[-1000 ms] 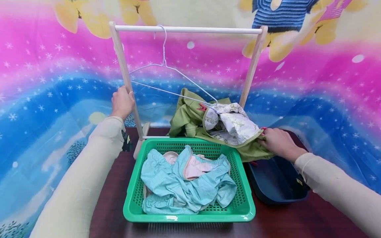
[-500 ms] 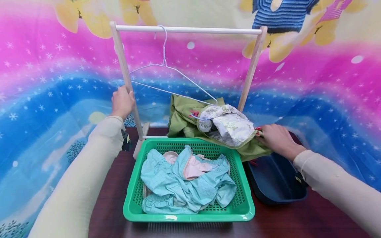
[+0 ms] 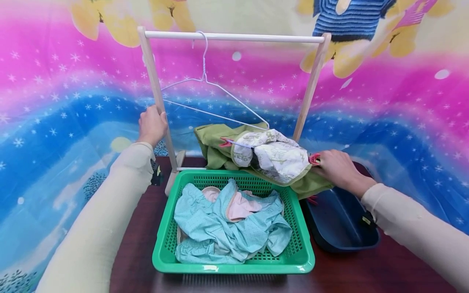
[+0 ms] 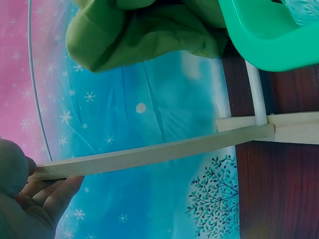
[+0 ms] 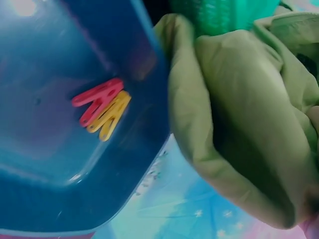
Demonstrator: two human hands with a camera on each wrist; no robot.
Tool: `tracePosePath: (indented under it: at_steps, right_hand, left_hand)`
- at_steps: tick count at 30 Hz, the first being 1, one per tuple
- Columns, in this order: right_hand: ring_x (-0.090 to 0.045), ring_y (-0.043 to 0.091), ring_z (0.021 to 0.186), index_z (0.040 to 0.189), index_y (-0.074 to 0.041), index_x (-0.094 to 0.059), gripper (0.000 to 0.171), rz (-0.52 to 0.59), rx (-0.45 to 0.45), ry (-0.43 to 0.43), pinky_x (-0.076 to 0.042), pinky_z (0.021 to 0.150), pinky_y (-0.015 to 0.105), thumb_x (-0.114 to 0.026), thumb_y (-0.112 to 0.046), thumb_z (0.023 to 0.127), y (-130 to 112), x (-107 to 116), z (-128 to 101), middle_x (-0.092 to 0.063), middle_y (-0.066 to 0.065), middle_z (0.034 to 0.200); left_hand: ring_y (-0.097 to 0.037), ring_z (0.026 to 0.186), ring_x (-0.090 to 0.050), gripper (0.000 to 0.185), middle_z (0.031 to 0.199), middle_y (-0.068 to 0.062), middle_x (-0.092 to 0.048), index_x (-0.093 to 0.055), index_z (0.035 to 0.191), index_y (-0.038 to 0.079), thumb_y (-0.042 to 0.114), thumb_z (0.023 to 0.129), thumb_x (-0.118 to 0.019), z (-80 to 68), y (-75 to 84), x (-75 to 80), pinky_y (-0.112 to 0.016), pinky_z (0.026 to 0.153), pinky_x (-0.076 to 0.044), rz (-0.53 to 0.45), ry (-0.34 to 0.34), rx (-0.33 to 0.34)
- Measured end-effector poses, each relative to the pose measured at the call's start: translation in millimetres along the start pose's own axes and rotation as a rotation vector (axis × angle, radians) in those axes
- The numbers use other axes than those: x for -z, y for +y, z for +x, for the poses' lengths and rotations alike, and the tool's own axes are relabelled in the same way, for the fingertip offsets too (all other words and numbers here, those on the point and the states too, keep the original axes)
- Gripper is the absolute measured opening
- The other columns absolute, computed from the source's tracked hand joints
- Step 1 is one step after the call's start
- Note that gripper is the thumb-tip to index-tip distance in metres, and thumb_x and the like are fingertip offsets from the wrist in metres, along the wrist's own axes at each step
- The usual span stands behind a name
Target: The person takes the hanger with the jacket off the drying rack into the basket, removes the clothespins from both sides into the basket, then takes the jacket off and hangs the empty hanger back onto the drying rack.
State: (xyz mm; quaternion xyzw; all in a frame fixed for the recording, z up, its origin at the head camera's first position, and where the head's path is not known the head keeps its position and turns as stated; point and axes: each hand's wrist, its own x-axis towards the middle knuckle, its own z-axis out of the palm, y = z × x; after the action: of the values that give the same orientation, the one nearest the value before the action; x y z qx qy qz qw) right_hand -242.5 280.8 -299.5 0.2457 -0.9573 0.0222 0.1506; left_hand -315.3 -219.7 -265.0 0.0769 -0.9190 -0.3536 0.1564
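My left hand (image 3: 151, 125) grips the left post of a small wooden drying rack (image 3: 157, 91); the left wrist view shows its fingers (image 4: 47, 191) curled round that post (image 4: 149, 154). A white wire hanger (image 3: 214, 87) hangs tilted from the rack's bar, its low right end caught in a green garment with patterned white lining (image 3: 272, 156), draped behind and over the green basket (image 3: 234, 264). My right hand (image 3: 335, 166) pinches the garment's right edge at a red clothespin (image 3: 313, 159). The right wrist view is filled by green cloth (image 5: 239, 124).
The green basket holds crumpled light-blue and pink clothes (image 3: 231, 221). A dark blue tub (image 3: 342, 221) to its right holds a red and a yellow clothespin (image 5: 102, 107). A bright printed cloth backdrop hangs behind the dark wooden table (image 3: 366, 272).
The green garment has sagged lower and spread left along the hanger's low end. My right hand shifted slightly up and left along its edge. The left hand stayed on the post.
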Motion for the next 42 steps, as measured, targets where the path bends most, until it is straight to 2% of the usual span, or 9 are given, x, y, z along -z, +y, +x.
tracePosePath:
  at_steps: [7,11,16,19,25,26,33,37,42]
  right_hand:
    - [-0.034,0.012,0.051,0.059,-0.023,-0.042,0.046,0.039,0.038,0.013,-0.03,0.047,0.028,-0.078,-0.021,0.087,-16.3,7.9,-0.5,-0.036,-0.006,0.054]
    - [-0.027,0.009,0.051,0.06,-0.023,-0.036,0.05,0.078,0.041,0.011,-0.025,0.048,0.025,-0.079,-0.019,0.086,-24.3,12.3,-1.8,-0.027,-0.009,0.056]
    - [-0.02,0.002,0.053,0.062,-0.023,-0.029,0.058,0.141,0.097,0.074,-0.02,0.05,0.022,-0.081,-0.015,0.083,-31.6,19.0,-0.8,-0.023,-0.012,0.059]
    - [-0.029,-0.001,0.053,0.059,-0.022,-0.034,0.055,0.164,0.143,0.133,-0.026,0.052,0.021,-0.084,-0.01,0.08,-33.6,24.1,0.1,-0.032,-0.012,0.057]
    - [-0.025,-0.002,0.057,0.06,-0.016,-0.043,0.045,0.269,0.189,0.186,-0.026,0.055,0.022,-0.08,0.001,0.08,-32.9,31.3,0.4,-0.032,-0.011,0.058]
    - [-0.02,-0.003,0.057,0.06,-0.016,-0.038,0.049,0.295,0.184,0.182,-0.023,0.056,0.021,-0.078,0.003,0.081,-32.8,31.9,0.5,-0.028,-0.011,0.059]
    - [-0.02,-0.003,0.056,0.061,-0.015,-0.034,0.051,0.367,0.166,0.103,-0.024,0.056,0.02,-0.076,0.0,0.086,-34.3,33.2,3.6,-0.028,-0.012,0.061]
    - [-0.026,-0.001,0.056,0.064,-0.015,-0.045,0.041,0.364,0.115,0.041,-0.027,0.057,0.022,-0.076,-0.005,0.088,-33.6,35.1,4.1,-0.034,-0.009,0.062]
    - [-0.034,0.003,0.058,0.075,-0.012,-0.064,0.019,0.361,0.06,-0.036,-0.032,0.06,0.024,-0.075,-0.009,0.09,-33.3,37.6,5.6,-0.042,-0.006,0.061]
  left_hand:
    - [-0.046,0.108,-0.066,0.041,0.12,-0.03,-0.063,-0.052,0.134,-0.006,0.023,0.11,-0.036,1.1,-0.8,-0.9,-0.052,0.086,-0.057,-0.01,-0.01,0.001]
    - [-0.046,0.11,-0.065,0.041,0.122,-0.03,-0.063,-0.051,0.135,-0.006,0.023,0.11,-0.036,0.6,0.0,-1.0,-0.052,0.088,-0.057,-0.015,-0.02,0.001]
    - [-0.047,0.109,-0.066,0.041,0.122,-0.031,-0.063,-0.052,0.135,-0.006,0.022,0.11,-0.037,-1.2,1.1,0.0,-0.053,0.088,-0.057,-0.022,-0.008,-0.005]
    - [-0.047,0.108,-0.066,0.04,0.121,-0.031,-0.064,-0.053,0.134,-0.006,0.022,0.11,-0.037,-1.6,1.7,0.7,-0.052,0.087,-0.057,-0.025,-0.007,-0.007]
    - [-0.042,0.103,-0.065,0.041,0.121,-0.029,-0.063,-0.05,0.138,-0.005,0.023,0.11,-0.038,0.6,1.7,1.5,-0.046,0.084,-0.057,-0.056,-0.042,0.014]
    - [-0.041,0.103,-0.065,0.041,0.122,-0.029,-0.063,-0.05,0.138,-0.005,0.022,0.11,-0.038,1.2,1.3,1.9,-0.046,0.085,-0.057,-0.061,-0.047,0.014]
    - [-0.048,0.115,-0.063,0.041,0.129,-0.034,-0.061,-0.049,0.139,-0.008,0.018,0.108,-0.042,3.0,-1.7,7.0,-0.054,0.096,-0.055,-0.066,-0.05,-0.031]
    - [-0.049,0.115,-0.063,0.044,0.129,-0.035,-0.06,-0.047,0.142,-0.009,0.018,0.108,-0.042,2.9,-3.4,11.3,-0.054,0.093,-0.055,-0.051,-0.074,-0.075]
    - [-0.048,0.115,-0.062,0.05,0.129,-0.035,-0.059,-0.042,0.146,-0.008,0.024,0.108,-0.038,1.6,-2.5,19.1,-0.051,0.084,-0.054,-0.041,-0.153,-0.099]
